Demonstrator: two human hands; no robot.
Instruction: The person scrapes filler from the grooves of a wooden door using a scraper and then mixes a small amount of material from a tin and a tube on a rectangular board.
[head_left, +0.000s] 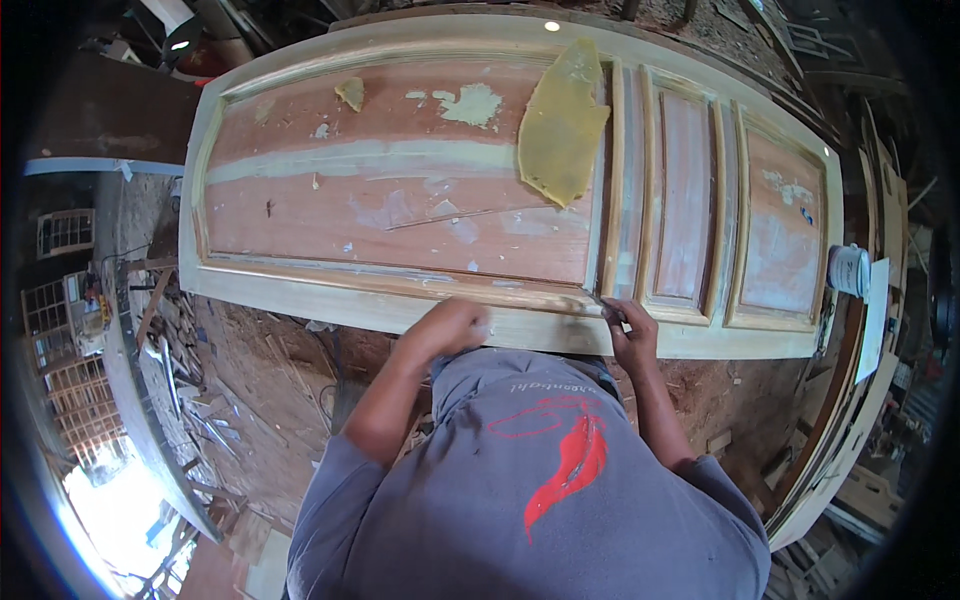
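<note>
A paneled wooden door lies flat in front of me, its recessed reddish panels patched with pale filler. My left hand is closed over the door's near rail, fingers curled in. What it holds, if anything, is blurred and cannot be made out. Farther right, my right hand pinches at the near corner of the large panel's molding. A small dark tip shows at those fingers, too small to name. On the large panel rests a yellowish irregular sheet, with a smaller scrap of similar colour to its left.
A white tub stands by the door's right end, next to a pale board. Long planks run along the right side. Wood scraps litter the ground at left, near a bright opening.
</note>
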